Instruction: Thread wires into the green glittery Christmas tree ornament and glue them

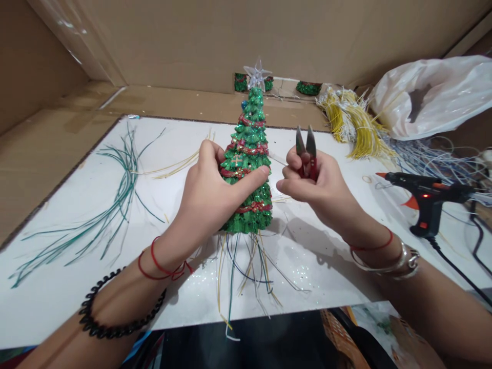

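A small green Christmas tree ornament (249,179) with red garlands and glitter stands tilted slightly in front of me, a clear star (258,76) at its tip. My left hand (215,189) is wrapped round its left side, the thumb lying across the front. Several thin wires (249,266) in yellow, green, blue and white hang from under its base. To the right of the tree, my right hand (323,179) holds red-handled thread snips (306,151), their two blades pointing up and apart. The snips do not touch the tree.
Loose green wires (123,195) lie on the white board (69,169) at left. Bundles of yellow wires (365,136), blue-white wires (418,159) and a white plastic bag (430,97) sit at right. A lit black glue gun (426,200) trails its cord there. Cardboard walls (184,41) rise behind.
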### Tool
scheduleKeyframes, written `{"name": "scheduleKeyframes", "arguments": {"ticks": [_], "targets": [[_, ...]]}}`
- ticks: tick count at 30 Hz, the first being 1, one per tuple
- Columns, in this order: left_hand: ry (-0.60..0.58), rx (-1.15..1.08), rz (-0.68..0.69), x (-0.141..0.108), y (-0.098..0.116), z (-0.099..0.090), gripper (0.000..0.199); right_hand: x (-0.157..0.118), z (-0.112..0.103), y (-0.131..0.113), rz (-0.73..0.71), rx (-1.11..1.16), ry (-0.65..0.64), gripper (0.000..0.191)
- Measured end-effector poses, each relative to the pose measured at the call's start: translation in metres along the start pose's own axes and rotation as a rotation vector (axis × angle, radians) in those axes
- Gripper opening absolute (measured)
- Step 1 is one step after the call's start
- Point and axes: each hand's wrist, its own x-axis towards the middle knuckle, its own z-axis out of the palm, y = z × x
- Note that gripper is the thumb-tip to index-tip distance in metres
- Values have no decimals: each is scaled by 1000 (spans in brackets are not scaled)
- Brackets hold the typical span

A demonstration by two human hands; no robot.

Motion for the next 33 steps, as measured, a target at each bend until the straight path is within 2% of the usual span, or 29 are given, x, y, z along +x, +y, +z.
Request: {"name": "scheduleKeyframes", "arguments": {"ticks": [3,10,26,33], "targets": [[1,0,2,0,1,0,48,0,8,4,58,110,-1,34],[-9,-25,26,-2,0,-1,47,-2,12,3,88,79,-25,39],[-13,-10,38,-4,2,-1,47,-5,15,9,25,27,16,35],[-17,1,36,-4,3,0,49,-3,11,9,14,110,-37,33]]}}
